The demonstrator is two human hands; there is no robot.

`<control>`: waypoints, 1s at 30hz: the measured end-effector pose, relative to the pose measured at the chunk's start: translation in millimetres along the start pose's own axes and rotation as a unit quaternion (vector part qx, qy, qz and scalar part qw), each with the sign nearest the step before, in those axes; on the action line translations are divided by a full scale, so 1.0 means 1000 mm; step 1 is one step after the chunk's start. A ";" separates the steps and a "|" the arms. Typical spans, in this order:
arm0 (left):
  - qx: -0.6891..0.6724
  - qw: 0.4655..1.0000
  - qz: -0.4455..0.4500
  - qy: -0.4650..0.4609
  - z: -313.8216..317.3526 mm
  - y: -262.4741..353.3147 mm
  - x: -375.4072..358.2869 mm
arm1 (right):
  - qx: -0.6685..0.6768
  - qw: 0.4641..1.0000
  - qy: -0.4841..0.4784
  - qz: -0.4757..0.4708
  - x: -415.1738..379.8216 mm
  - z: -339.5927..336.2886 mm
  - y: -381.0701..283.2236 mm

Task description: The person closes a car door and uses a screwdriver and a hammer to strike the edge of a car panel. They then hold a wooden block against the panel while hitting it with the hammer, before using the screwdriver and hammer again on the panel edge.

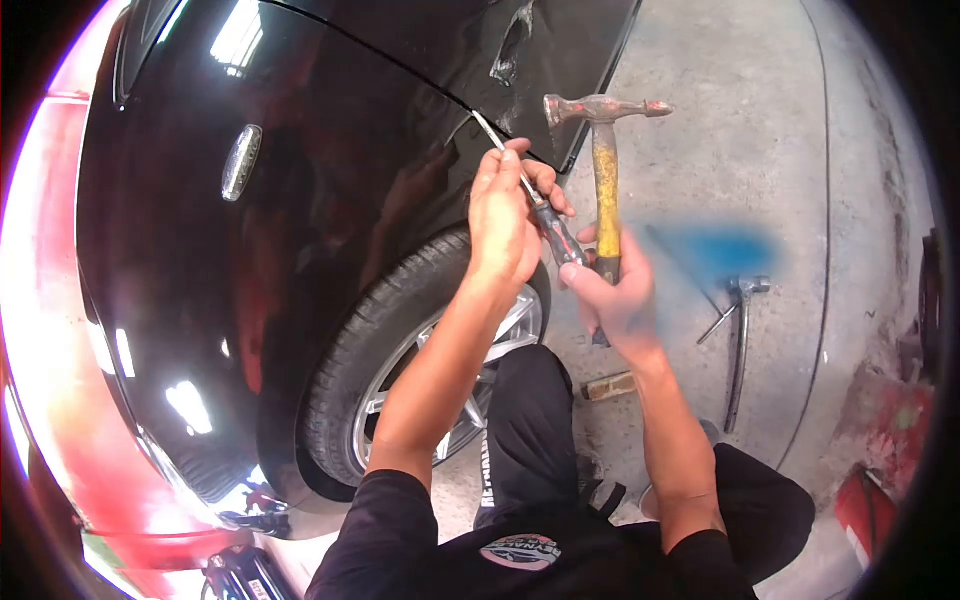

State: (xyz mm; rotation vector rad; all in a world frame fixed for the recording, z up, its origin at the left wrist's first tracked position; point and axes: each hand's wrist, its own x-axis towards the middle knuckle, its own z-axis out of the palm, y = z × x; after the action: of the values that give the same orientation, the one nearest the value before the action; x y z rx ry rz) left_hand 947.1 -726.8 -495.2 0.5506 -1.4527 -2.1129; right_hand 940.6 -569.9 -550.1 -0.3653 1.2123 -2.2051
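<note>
My left hand [503, 215] is closed around the shaft of a screwdriver [557, 236] with a dark and red handle. The screwdriver slants up and left, its tip at the panel seam of a black car [330, 130], above the wheel. In my right hand [622, 295] is a hammer [606, 185] with a worn metal head and yellow handle, held upright with the head at the top. The right thumb lies against the end of the screwdriver handle. The hammer head is apart from the screwdriver.
The car's wheel [395, 345] is just below my left hand. Another hammer [738, 350] and a thin metal rod [716, 325] lie on the concrete floor [720, 80], with a small block [609, 387] near my knee. A bluish blur covers part of the floor. A red object [866, 515] is at lower right.
</note>
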 end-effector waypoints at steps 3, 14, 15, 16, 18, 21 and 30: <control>-0.011 0.999 -0.021 -0.022 0.005 0.011 0.003 | -0.026 0.999 -0.023 0.026 -0.004 -0.003 -0.021; 0.171 0.981 -0.093 0.008 0.004 0.042 0.004 | 0.016 0.995 -0.044 0.091 -0.019 0.029 -0.017; 0.194 0.975 -0.111 -0.008 0.001 0.045 0.003 | 0.031 0.995 -0.033 0.091 -0.018 0.030 -0.015; 0.218 0.967 -0.128 -0.025 -0.002 0.049 0.003 | 0.032 0.995 -0.035 0.090 -0.012 0.030 -0.005; 0.223 0.965 -0.138 -0.027 -0.008 0.054 -0.001 | 0.031 0.997 0.073 -0.007 -0.002 0.031 0.036; 0.236 0.961 -0.140 -0.034 -0.003 0.058 -0.003 | -0.040 0.992 0.104 -0.051 0.028 0.031 0.076; 0.279 0.948 -0.149 -0.041 -0.008 0.062 0.001 | -0.100 0.973 0.156 -0.134 0.081 0.043 0.135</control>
State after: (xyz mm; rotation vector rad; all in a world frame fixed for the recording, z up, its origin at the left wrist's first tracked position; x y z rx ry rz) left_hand 962.3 -751.1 -439.6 0.9499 -2.1486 -1.9376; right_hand 947.6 -704.2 -642.5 -0.2830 1.6468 -2.4415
